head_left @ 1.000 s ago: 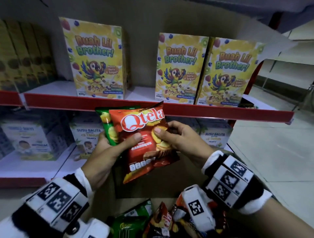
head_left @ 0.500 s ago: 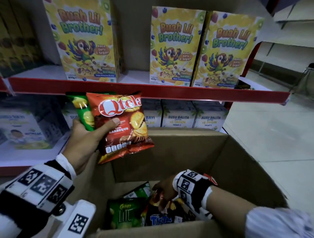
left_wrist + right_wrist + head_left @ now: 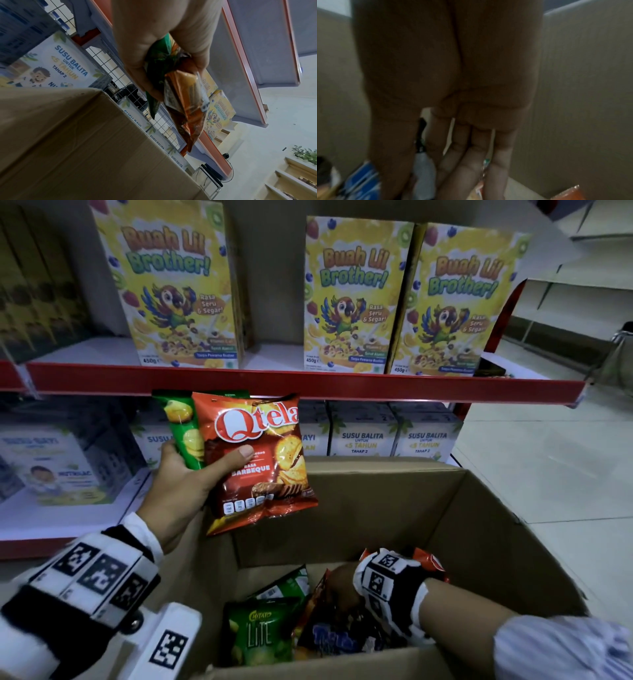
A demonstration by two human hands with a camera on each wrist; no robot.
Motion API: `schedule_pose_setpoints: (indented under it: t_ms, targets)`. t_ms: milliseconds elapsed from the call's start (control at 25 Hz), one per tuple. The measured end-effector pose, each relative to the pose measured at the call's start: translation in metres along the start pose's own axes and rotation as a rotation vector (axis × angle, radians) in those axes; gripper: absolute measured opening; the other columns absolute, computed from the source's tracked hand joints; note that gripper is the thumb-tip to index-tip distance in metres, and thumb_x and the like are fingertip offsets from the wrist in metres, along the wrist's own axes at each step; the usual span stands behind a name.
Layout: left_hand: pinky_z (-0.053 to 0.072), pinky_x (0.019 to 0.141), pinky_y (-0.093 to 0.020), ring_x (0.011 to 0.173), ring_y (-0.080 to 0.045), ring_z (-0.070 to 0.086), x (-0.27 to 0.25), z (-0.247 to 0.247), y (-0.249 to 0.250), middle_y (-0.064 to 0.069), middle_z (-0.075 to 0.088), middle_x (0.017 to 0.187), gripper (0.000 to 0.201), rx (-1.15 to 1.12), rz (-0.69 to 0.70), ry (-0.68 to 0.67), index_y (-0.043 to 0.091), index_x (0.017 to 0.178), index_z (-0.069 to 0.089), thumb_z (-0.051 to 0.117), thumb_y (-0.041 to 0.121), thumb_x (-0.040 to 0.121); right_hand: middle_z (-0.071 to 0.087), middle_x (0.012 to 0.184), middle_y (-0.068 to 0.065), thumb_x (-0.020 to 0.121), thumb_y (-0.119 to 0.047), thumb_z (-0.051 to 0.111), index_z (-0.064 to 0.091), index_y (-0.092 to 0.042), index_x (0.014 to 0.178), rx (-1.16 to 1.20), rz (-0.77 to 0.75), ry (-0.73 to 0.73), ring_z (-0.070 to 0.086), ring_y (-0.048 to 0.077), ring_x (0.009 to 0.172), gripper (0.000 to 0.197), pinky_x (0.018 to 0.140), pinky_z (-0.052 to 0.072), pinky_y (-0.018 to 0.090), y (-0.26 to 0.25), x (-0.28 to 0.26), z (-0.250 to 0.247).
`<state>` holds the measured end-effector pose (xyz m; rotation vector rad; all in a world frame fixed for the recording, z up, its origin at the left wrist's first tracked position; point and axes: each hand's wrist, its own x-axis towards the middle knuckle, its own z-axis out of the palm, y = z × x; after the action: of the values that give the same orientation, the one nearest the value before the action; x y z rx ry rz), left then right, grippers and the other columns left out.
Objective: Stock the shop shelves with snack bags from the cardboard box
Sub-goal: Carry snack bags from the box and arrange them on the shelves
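Left hand (image 3: 178,491) round Qtela Barbeque bag (image 3: 260,460) — Chitato Lite bag (image 3: 260,631) boxed.

Head view looks down over shelves (image 3: 308,386) and cardboard box (image 3: 376,508); both wrist views sit close, sharing that box.

The right hand (image 3: 342,583), withdrawn from the red Qtela bag (image 3: 260,460), is lowered into the cardboard box (image 3: 445,508) at five o'clock.

Left hand (image 3: 178,491) raised, fingers (image 3: 150,86) clamped, right hand (image 3: 453,94) lowered, fingers straight
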<state>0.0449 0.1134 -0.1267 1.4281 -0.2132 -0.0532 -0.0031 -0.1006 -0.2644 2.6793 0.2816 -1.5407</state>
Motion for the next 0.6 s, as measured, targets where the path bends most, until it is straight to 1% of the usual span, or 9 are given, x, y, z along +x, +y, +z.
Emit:
schedule_pose_setpoints:
  t_ms: [80, 160, 280, 360, 400, 440, 480, 520, 600]
  targets:
    - [0.053, 0.089, -0.048, 0.102, -0.026, 0.067, 0.0, -0.001, 0.001, -0.007, 0.066, 0.12, 0.087, 0.003, 0.014, 0.019, 0.012, 0.132, 0.044, 0.079, 0.03, 0.054, 0.063, 0.112, 0.021, 0.092, -0.023, 0.06, 0.062, -0.001, 0.119, 0.124, -0.015, 0.204, 0.052, 0.024, 0.088, 0.035, 0.068, 0.04, 0.023, 0.013, -0.021, -0.012]
    - [0.053, 0.09, -0.049, 0.104, -0.026, 0.066, 0.0, -0.002, 0.002, -0.006, 0.065, 0.121, 0.087, 0.009, 0.03, 0.05, 0.01, 0.132, 0.043, 0.08, 0.028, 0.056, 0.066, 0.116, 0.011, 0.089, -0.029, 0.061, 0.064, -0.012, 0.117, 0.27, -0.051, 0.398, 0.055, 0.016, 0.087, 0.033, 0.074, 0.04, 0.024, 0.025, -0.057, -0.033]
    - [0.052, 0.092, -0.05, 0.105, -0.025, 0.065, 0.002, -0.001, 0.001, -0.005, 0.064, 0.122, 0.09, 0.004, 0.041, 0.099, 0.011, 0.133, 0.042, 0.082, 0.031, 0.054, 0.057, 0.127, 0.001, 0.095, -0.036, 0.051, 0.049, -0.022, 0.133, 0.518, -0.012, 0.621, 0.056, 0.019, 0.109, 0.041, 0.089, 0.043, 0.027, 0.046, -0.115, -0.066]
    - [0.051, 0.093, -0.05, 0.106, -0.025, 0.065, 0.002, 0.002, 0.001, -0.005, 0.064, 0.123, 0.092, -0.001, 0.045, 0.098, 0.012, 0.133, 0.042, 0.083, 0.033, 0.053, 0.049, 0.134, -0.003, 0.097, -0.036, 0.046, 0.036, -0.024, 0.143, 0.602, 0.01, 0.786, 0.048, 0.021, 0.124, 0.049, 0.094, 0.039, 0.028, 0.055, -0.15, -0.081]
    - [0.051, 0.093, -0.05, 0.107, -0.025, 0.065, 0.001, 0.004, 0.001, -0.005, 0.064, 0.123, 0.094, -0.008, 0.048, 0.095, 0.013, 0.134, 0.042, 0.083, 0.034, 0.052, 0.045, 0.14, -0.002, 0.097, -0.035, 0.047, 0.03, -0.023, 0.146, 0.649, 0.003, 0.879, 0.044, 0.021, 0.129, 0.053, 0.097, 0.036, 0.028, 0.057, -0.164, -0.085]
    - [0.051, 0.093, -0.05, 0.107, -0.025, 0.065, 0.001, 0.007, 0.001, -0.005, 0.063, 0.124, 0.096, -0.015, 0.052, 0.09, 0.012, 0.134, 0.041, 0.083, 0.035, 0.05, 0.043, 0.144, -0.001, 0.095, -0.033, 0.051, 0.028, -0.022, 0.148, 0.737, -0.031, 0.964, 0.044, 0.021, 0.131, 0.058, 0.101, 0.036, 0.029, 0.057, -0.175, -0.088]
    - [0.051, 0.094, -0.05, 0.108, -0.025, 0.065, 0.0, 0.009, 0.001, -0.005, 0.063, 0.124, 0.098, -0.02, 0.057, 0.084, 0.013, 0.134, 0.041, 0.084, 0.035, 0.049, 0.047, 0.141, -0.002, 0.092, -0.03, 0.057, 0.03, -0.02, 0.147, 0.849, -0.114, 1.018, 0.047, 0.02, 0.128, 0.062, 0.103, 0.039, 0.031, 0.056, -0.184, -0.089]
    - [0.051, 0.093, -0.05, 0.108, -0.024, 0.065, 0.0, 0.011, 0.001, -0.004, 0.064, 0.124, 0.099, -0.021, 0.062, 0.08, 0.013, 0.134, 0.041, 0.084, 0.037, 0.048, 0.055, 0.135, -0.003, 0.087, -0.026, 0.064, 0.038, -0.021, 0.142, 0.973, -0.243, 1.043, 0.054, 0.019, 0.121, 0.061, 0.099, 0.046, 0.031, 0.051, -0.192, -0.09]
    - [0.051, 0.093, -0.049, 0.107, -0.023, 0.065, -0.002, 0.014, 0.001, -0.002, 0.064, 0.123, 0.102, -0.019, 0.069, 0.078, 0.015, 0.134, 0.041, 0.085, 0.04, 0.047, 0.068, 0.117, 0.001, 0.077, -0.013, 0.075, 0.052, -0.022, 0.128, 1.114, -0.478, 1.038, 0.066, 0.02, 0.105, 0.057, 0.084, 0.056, 0.03, 0.038, -0.206, -0.091]
